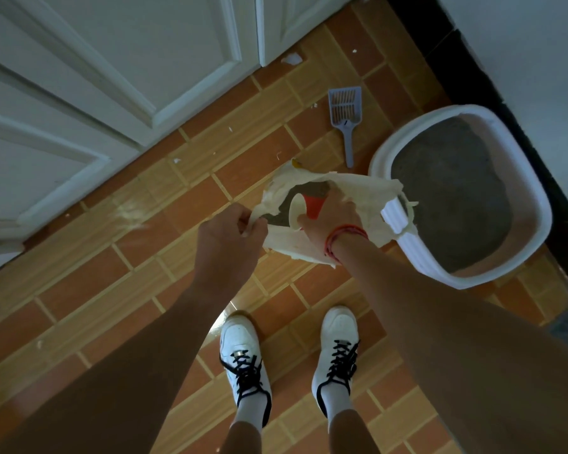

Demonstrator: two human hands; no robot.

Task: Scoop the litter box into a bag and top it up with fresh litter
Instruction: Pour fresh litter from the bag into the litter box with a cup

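Note:
A cream-coloured bag (364, 191) with grey litter inside is held open above the floor, against the near-left rim of the litter box (535, 204). The box is white with a pink inner wall and holds grey litter. My left hand (233, 231) pinches the bag's left edge. My right hand (332, 221) reaches into the bag's mouth and grips a cream and orange cup (305, 206). A grey-blue slotted scoop (346, 113) lies on the tiles beyond the bag, touched by neither hand.
White panelled doors (118, 77) fill the upper left. A dark skirting strip and white wall (522, 44) run behind the box. The floor is orange and tan tile with small white scraps (291, 59). My two white shoes (243, 355) stand below.

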